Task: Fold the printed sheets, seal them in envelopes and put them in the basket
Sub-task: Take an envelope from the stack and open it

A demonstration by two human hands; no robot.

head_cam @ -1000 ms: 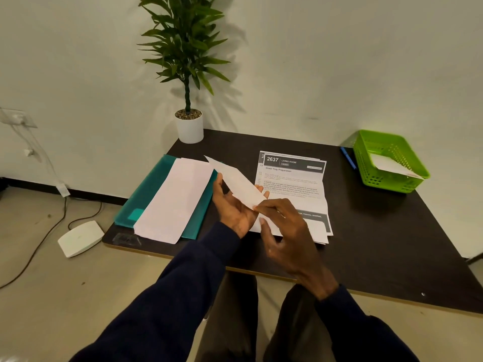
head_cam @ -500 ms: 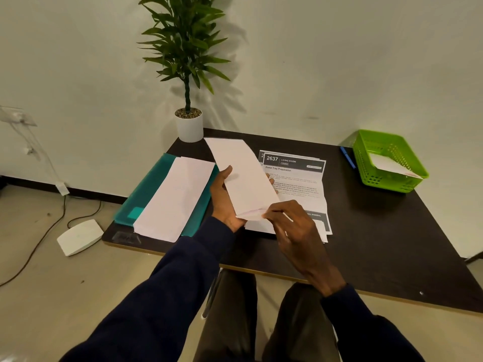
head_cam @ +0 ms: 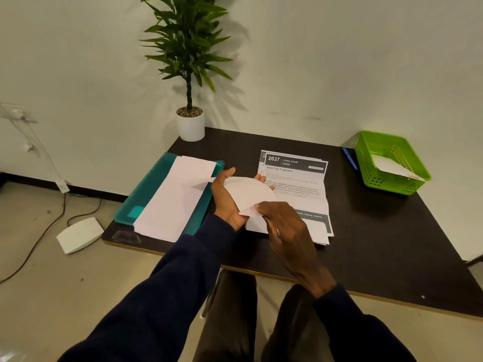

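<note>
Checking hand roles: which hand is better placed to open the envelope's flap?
Probably right: the right hand already pinches the envelope at its near end, while the left hand cradles it from beneath.

Small office or home-office corner. Dark desk point(head_cam: 379, 244) against a plain pale wall. Beyond the left hand point(head_cam: 227, 197): potted plant point(head_cam: 189, 74). Left of it: teal document folder point(head_cam: 154, 189) under white envelopes point(head_cam: 177, 197). Under the right hand point(head_cam: 285, 226): printed sheets point(head_cam: 295, 176). Far right of it: green basket point(head_cam: 389, 160), blue pen point(head_cam: 349, 158). Down left on the floor: cables, white router-like box point(head_cam: 79, 235).
</note>
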